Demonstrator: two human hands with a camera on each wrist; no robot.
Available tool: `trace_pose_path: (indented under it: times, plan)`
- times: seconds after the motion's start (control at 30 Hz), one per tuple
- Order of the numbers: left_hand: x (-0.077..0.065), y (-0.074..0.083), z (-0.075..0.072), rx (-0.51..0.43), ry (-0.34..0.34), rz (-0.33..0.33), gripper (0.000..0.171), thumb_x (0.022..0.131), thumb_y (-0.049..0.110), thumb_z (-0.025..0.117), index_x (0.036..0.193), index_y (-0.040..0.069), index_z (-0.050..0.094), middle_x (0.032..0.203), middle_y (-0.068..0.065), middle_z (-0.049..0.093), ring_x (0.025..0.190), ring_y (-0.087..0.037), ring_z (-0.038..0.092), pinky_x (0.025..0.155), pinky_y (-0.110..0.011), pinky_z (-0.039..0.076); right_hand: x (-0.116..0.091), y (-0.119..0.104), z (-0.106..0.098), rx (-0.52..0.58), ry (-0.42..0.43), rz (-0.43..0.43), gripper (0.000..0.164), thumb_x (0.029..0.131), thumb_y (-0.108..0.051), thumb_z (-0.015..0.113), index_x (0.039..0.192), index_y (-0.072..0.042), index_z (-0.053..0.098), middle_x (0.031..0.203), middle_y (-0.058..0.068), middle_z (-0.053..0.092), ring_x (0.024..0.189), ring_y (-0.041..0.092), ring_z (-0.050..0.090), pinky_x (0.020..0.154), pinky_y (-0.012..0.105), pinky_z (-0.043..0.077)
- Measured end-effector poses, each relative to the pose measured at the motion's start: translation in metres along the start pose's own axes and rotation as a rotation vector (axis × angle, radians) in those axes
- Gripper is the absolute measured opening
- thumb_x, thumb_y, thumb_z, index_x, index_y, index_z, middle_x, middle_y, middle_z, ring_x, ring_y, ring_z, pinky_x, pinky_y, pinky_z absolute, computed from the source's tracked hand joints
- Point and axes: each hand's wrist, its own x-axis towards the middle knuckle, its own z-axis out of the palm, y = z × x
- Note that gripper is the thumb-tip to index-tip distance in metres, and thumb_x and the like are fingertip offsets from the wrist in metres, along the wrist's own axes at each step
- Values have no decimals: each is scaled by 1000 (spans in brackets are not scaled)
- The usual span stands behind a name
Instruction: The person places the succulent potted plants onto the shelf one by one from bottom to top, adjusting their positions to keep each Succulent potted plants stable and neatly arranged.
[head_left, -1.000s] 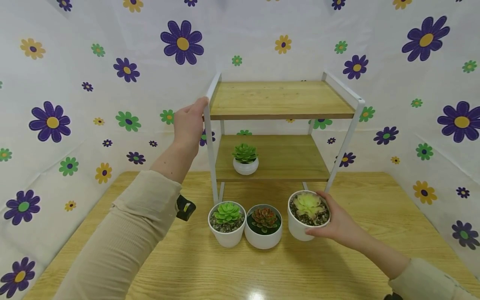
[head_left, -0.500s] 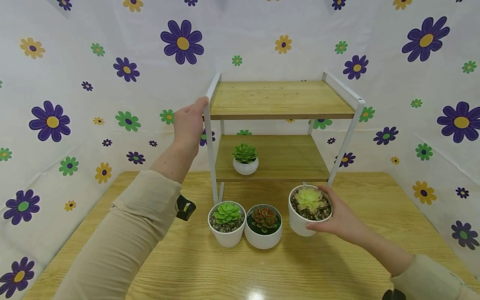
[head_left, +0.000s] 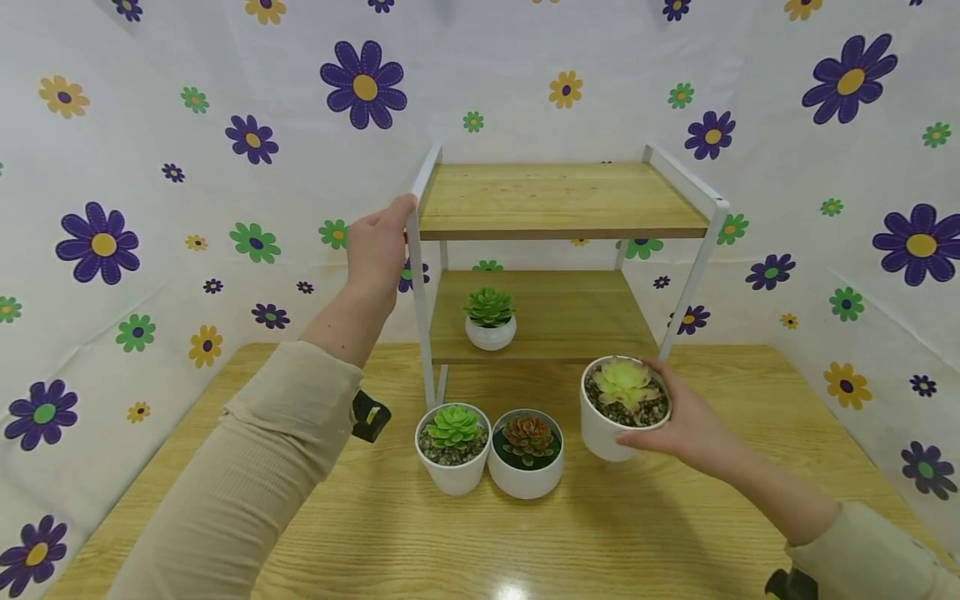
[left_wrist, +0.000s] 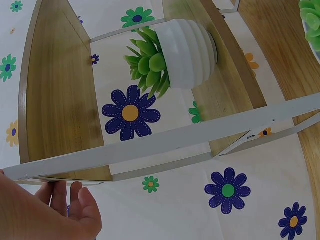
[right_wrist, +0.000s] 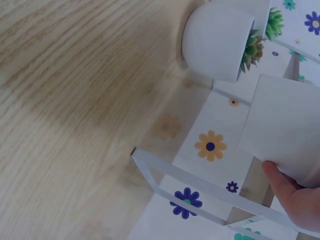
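My right hand (head_left: 693,425) grips a white potted succulent (head_left: 624,404) with pale yellow-green leaves, thumb and fingers on either side of the pot. The pot hangs above the table, in front of the shelf's right side; its white wall (right_wrist: 285,127) shows in the right wrist view. My left hand (head_left: 378,250) holds the upper left frame of a two-tier shelf (head_left: 566,196), its fingers (left_wrist: 60,197) curled at the frame in the left wrist view. A small green succulent in a ribbed white pot (head_left: 491,321) stands on the lower board, left side.
On the wooden table (head_left: 420,550), before the shelf, a bright green potted succulent (head_left: 453,450) and a reddish-brown one (head_left: 527,454) stand side by side. A white flower-print cloth (head_left: 517,67) hangs behind and at both sides.
My right hand has raised the pale succulent pot and moved it slightly right, toward the shelf. The left hand keeps its place on the frame.
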Motion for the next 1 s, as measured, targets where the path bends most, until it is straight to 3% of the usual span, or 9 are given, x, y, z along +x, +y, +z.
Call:
trace_pose_path:
  times: [1.0]
  plan:
    - [1, -2, 0, -3, 12, 10, 44, 93, 44, 43, 101, 6, 64, 128, -3, 54, 121, -16, 40, 107, -41, 32, 19, -32, -27, 86, 100, -22, 97, 76, -24, 75, 146, -2, 12, 143, 27, 30, 127, 41, 37, 101, 56, 36]
